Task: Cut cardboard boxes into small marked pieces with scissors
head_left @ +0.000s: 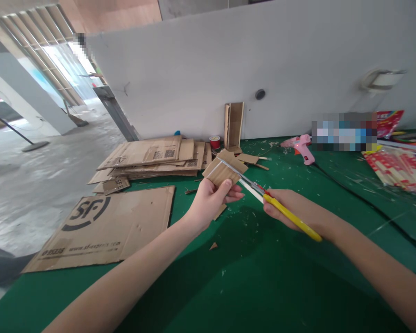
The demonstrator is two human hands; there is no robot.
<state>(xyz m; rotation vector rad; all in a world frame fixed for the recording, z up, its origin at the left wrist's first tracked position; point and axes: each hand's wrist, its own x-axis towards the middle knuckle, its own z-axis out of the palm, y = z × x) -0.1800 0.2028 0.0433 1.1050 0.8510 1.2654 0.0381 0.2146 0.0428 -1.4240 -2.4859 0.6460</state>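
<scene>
My left hand (217, 196) pinches a small piece of cardboard (219, 172) by its lower edge, thumb on top, above the green table. In my right hand (287, 207) is a pair of scissors (291, 218) with yellow and red handles, the fingers closed round them. The metal blades point up and left and meet the right part of the cardboard piece. Whether the blades are fully closed is hard to make out. Behind the blades lies a thin white strip (252, 190). Cardboard offcuts (247, 158) lie just beyond my hands.
Stacked cardboard sheets (142, 152) and a large printed sheet (118, 226) lie on the left. A narrow cardboard box (234, 125) stands against the white wall, beside a red spool (215, 142). A pink glue gun (303, 149) with black cord and red-white packets (398, 169) lie on the right.
</scene>
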